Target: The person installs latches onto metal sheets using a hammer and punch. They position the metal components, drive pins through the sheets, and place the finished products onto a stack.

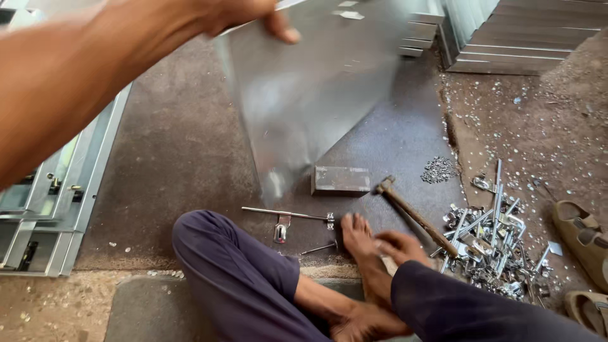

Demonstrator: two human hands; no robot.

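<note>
- While your left hand (253,16) pinches the top edge of the metal sheet (304,95), thumb pressed on its near face and fingers hidden behind, the sheet hangs from 12 o'clock down toward the middle, its long axis running steeply top to bottom, its lower corner just above the dark mat (183,145).
- Your right hand (399,246) rests low at 5 o'clock, fingers loosely curled against your bare foot (361,244) and pinching nothing that shows; your left is the only hand on the sheet.
- The sheet is thin, bright, galvanised-looking steel, smooth, blurred and faintly mirror-like.
- Just below its lower edge lies a small rectangular steel block (341,180), flat on the mat.
- A hammer (415,214) with a wooden handle lies at 4 o'clock, head toward the block, handle slanting toward your right hand, the nearer one.
- A long latch rod (288,215) lies crosswise near your foot.
- A heap of shiny metal fittings (491,244) sits at 4 o'clock on the gritty floor (544,126); folded steel frames (50,202) lie at 9 o'clock.
</note>
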